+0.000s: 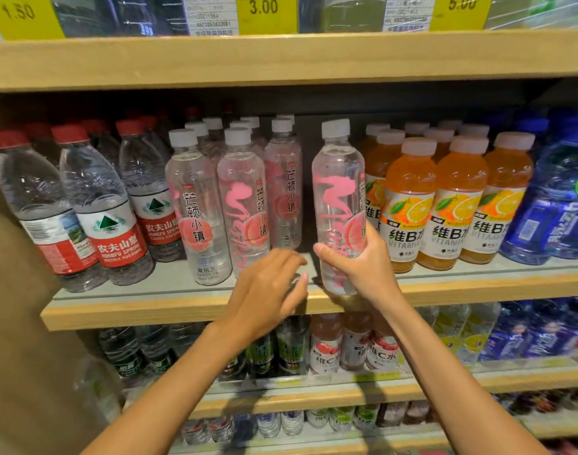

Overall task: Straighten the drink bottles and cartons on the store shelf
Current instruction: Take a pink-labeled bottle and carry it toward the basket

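A wooden store shelf (143, 311) holds rows of drinks, with a dark gap between the pink-label row (241, 205) and the orange bottles (410, 205). The right hand (356, 267) has its fingers clamped round the lower body of a pink-label bottle (338, 172), upright at the front lip (printed name turned partly away). The left hand (267, 284) curls beside it; I cannot tell whether it holds anything. Best to turn the name forward, then slide the bottle straight back into the gap, clear of the orange bottles just beside.

Yellow price tags (264, 11) above read 1.50, 3.00, 5.00.
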A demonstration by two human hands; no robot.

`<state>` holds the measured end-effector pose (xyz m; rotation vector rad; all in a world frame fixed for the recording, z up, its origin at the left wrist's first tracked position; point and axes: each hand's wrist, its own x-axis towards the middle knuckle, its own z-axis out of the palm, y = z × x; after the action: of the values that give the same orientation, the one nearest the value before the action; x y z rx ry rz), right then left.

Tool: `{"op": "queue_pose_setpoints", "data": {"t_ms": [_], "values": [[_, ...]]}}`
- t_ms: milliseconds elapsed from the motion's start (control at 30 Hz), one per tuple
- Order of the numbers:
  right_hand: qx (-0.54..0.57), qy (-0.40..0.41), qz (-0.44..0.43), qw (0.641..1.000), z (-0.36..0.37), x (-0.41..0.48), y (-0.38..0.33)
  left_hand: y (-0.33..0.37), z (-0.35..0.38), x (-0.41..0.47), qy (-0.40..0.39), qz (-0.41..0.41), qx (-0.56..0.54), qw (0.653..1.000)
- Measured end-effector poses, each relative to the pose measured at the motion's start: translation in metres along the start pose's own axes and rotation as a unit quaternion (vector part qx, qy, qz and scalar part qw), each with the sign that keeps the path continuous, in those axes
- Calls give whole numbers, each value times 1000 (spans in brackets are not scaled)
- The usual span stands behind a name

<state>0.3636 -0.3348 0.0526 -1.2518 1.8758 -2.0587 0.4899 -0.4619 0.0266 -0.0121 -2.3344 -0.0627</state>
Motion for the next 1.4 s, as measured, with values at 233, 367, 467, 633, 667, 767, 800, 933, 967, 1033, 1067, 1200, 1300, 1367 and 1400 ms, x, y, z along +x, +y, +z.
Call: {"op": "queue_pose_setpoints", "data": {"t_ms": [233,367,467,633,667,767,800,933,967,1033,1067,1200,1300,1367,1400], "values": [[-21,29,28,999,7,19,26,-15,18,-12,-86,180,172,965],[-17,20,31,999,6,19,29,-17,21,-13,-77,184,178,964],[-56,28,41,997,7,11,28,-17,22,-14,-75,182,178,964],[-223,167,-7,960,14,-19,29,-18,24,-16,-65,183,177,965],[-243,184,-19,952,15,-20,29,-18,25,-16,-63,183,176,965],[-280,181,-17,943,20,-11,28,-19,25,-17,-59,182,174,966],[-291,172,-7,941,21,-5,29,-19,26,-17,-58,181,173,966],[-343,172,26,923,25,23,37,-19,26,-18,-57,175,171,968],[-355,172,38,918,26,30,40,-19,26,-18,-57,173,170,968],[-377,162,54,910,26,42,46,-19,26,-18,-57,171,168,969],[-385,154,62,908,25,47,48,-19,26,-19,-56,171,167,969],[-388,152,81,905,23,56,50,-19,25,-17,-58,174,169,969],[-396,141,76,904,23,48,47,-19,23,-17,-57,174,175,968],[-414,166,48,894,23,37,43,-18,22,-18,-57,171,176,968],[-412,179,20,893,23,31,41,-18,21,-18,-57,169,177,968]]}}
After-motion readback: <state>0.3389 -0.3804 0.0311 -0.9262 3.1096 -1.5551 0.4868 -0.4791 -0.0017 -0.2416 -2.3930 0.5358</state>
